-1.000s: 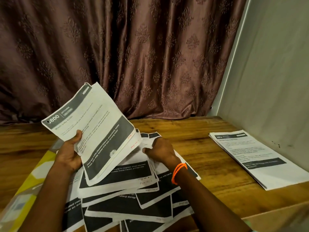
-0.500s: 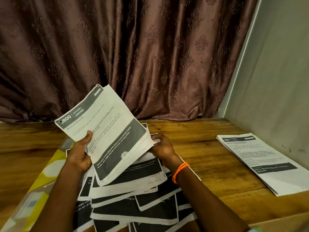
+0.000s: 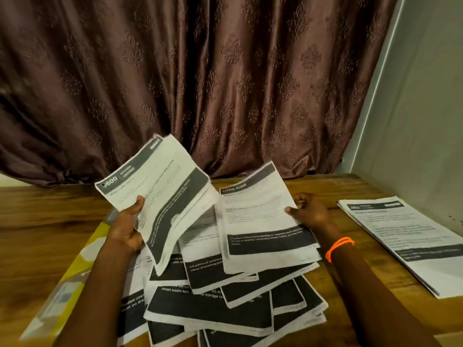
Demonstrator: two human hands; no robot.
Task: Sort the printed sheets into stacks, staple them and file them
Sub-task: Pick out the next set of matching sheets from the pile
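The left hand holds a small bundle of sheets headed KITCHEN up off the table, thumb across the front and fingers curled behind. What has changed over the last second is on the other side: the right hand, which was down on the loose pile, now pinches the right edge of a sheet headed LIVING ROOM, thumb on top, and has drawn it up and to the right, clear of the bundle. Its lower edge hangs just above the pile, or brushes it; I cannot tell which.

The two headings differ, so this sheet probably does not belong with the kitchen bundle. It likely needs its own stack, or goes with the sorted stack lying near the right wall, whose heading is too blurred to read.

Sorting looks early: many sheets are fanned on the table between the arms, overlapping at odd angles. A yellow folder lies under the left forearm. No stapler is in view.
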